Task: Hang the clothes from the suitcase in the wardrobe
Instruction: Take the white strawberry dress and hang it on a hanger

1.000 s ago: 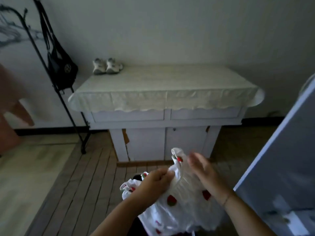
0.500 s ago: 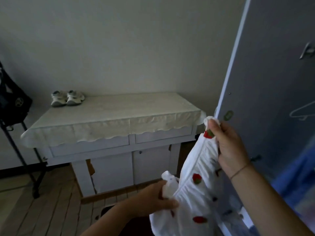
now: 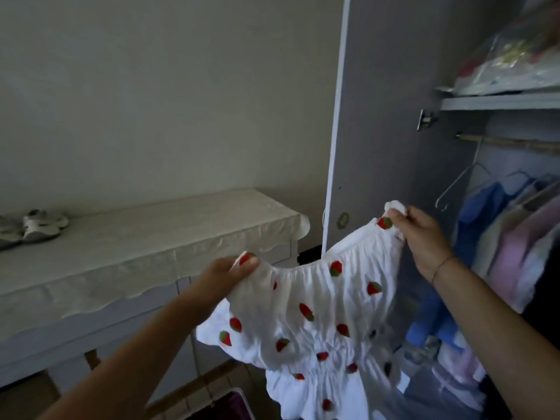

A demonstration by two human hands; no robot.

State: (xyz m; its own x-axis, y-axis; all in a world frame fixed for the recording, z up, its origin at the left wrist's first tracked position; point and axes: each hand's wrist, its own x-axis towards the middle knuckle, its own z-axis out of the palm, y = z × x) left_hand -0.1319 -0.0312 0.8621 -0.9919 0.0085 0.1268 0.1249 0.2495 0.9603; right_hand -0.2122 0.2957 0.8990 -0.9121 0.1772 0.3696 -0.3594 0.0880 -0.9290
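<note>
I hold a small white dress with red strawberries (image 3: 315,322) spread out in front of the open wardrobe. My left hand (image 3: 224,275) pinches its left shoulder, and my right hand (image 3: 419,237) pinches the right shoulder higher up. The dress hangs down between my arms. Inside the wardrobe a rail (image 3: 509,143) carries an empty wire hanger (image 3: 457,189) and several hung clothes (image 3: 515,237). A corner of the suitcase (image 3: 225,404) shows at the bottom edge.
The grey wardrobe door (image 3: 381,116) stands open behind the dress. A white cabinet with a cream cloth (image 3: 136,247) stands to the left, small shoes (image 3: 39,224) on top. A wardrobe shelf (image 3: 500,101) above the rail holds bagged items.
My view has swung right and up from the cabinet to the wardrobe. Both hands have lifted the dress and pulled its shoulders apart, so it now hangs spread open.
</note>
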